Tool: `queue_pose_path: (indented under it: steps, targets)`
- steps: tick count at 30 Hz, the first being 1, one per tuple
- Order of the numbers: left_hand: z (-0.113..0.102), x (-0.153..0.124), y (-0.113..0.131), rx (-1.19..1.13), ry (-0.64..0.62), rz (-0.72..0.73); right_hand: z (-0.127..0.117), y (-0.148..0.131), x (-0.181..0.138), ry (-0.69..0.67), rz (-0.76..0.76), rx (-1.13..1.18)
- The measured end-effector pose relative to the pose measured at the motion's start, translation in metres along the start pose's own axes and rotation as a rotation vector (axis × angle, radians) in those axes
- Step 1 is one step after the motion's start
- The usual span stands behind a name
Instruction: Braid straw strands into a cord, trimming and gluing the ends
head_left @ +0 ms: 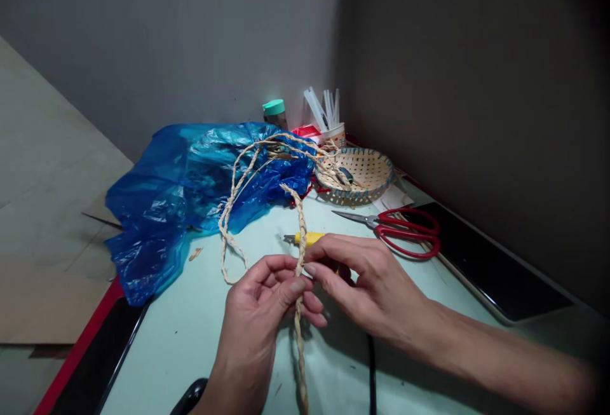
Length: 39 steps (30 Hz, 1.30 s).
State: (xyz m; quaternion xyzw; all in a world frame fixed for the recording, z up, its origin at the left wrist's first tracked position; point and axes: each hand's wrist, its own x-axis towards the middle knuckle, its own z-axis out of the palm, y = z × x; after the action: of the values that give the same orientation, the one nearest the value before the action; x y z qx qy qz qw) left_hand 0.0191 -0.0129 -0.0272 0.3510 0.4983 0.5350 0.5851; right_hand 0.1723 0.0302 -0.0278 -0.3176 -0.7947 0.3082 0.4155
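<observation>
**A Braided Cord Pinched Between My Left Fingers**

With my left hand (267, 304) I am grasping a pale braided cord (301, 240): my thumb lies over it, and my fingers are behind. From my grip the cord goes upward to a frayed end, and below my grip it hangs down toward me. My right hand (366, 278) is just beside, its thumb and forefinger at the right edge of the cord; if these two are pinching it, I cannot tell.

Just beyond my grip, passing behind the cord, is a yellow tool (312, 237), partly hidden by my right hand. To the left of my grip and beyond it, a long braided loop (229, 211) curves over a crumpled blue plastic bag (190, 167). Farther ahead, slightly to the right, there is a woven basket (357, 197). The scissors (410, 231) with red handles lie beyond my right hand, and a flat black slab (500, 269) is to the right of them.
</observation>
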Motion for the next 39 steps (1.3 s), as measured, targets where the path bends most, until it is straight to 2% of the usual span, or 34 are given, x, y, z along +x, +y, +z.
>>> queue_pose_path:
  steps: [5,10,18,31,34,39]
  targets:
    - [0.002,0.002,0.002,-0.101,0.025,-0.01,-0.006,-0.001,0.001,-0.027,0.008,0.023]
    - [0.001,0.004,0.003,-0.148,0.011,-0.019,-0.009,-0.004,-0.001,0.038,-0.007,0.018]
    - [0.0,-0.002,0.001,-0.037,-0.015,0.069,0.001,0.001,-0.005,0.05,-0.069,0.028]
    - [-0.003,-0.001,0.0,0.021,0.007,0.057,-0.001,-0.002,-0.004,-0.044,-0.043,0.027]
    - [-0.004,0.001,-0.002,0.019,-0.03,0.047,-0.001,-0.002,-0.003,-0.07,-0.021,0.046]
    - [-0.003,0.002,-0.005,-0.037,-0.099,0.019,0.0,0.002,-0.001,-0.026,-0.087,0.03]
